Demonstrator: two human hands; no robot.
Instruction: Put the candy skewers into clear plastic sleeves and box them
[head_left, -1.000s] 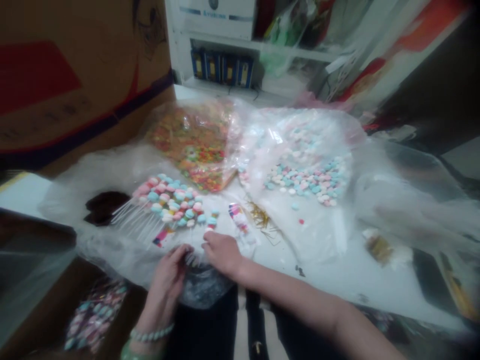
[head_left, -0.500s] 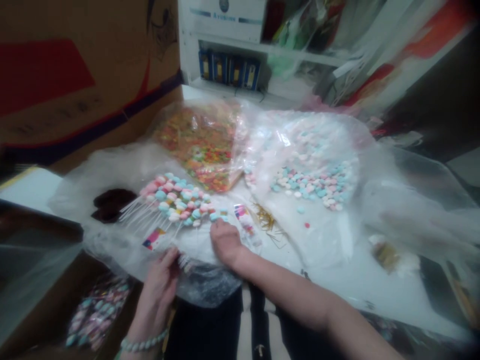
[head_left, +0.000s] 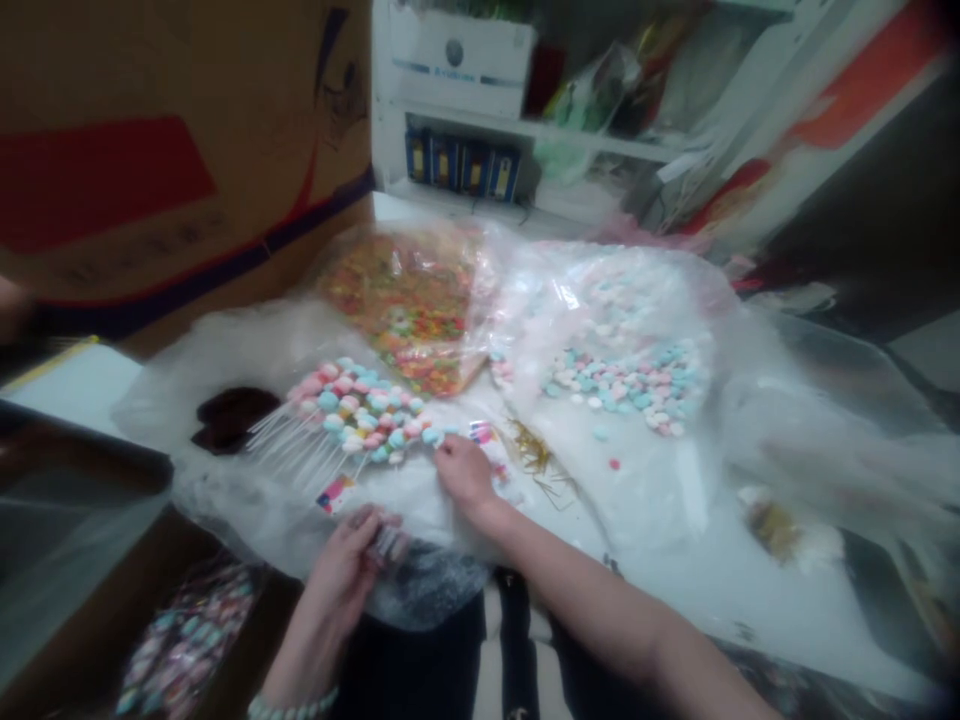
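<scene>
A heap of pastel lollipops on white sticks [head_left: 360, 415] lies on clear plastic sheeting on the table [head_left: 720, 560]. My right hand [head_left: 465, 472] rests at the heap's right end, fingers curled onto a lollipop there. My left hand [head_left: 346, 568] is closed near the table's front edge on a small wrapped bundle [head_left: 388, 540], blurred. Loose pastel candies [head_left: 622, 380] lie in an open clear bag to the right. A bag of orange and green sweets [head_left: 409, 305] lies behind the heap.
A big cardboard box [head_left: 172, 150] stands at the left. A lower box with wrapped sweets [head_left: 187, 640] sits by my left arm. Gold twist ties [head_left: 534, 452] lie right of my hand. A white shelf [head_left: 487, 130] is behind. A dark patch [head_left: 229, 415] lies left of the sticks.
My right hand has moved up from the front edge to the right end of the lollipop heap. My left hand drew back slightly, still closed on its bundle. The camera tilted a little.
</scene>
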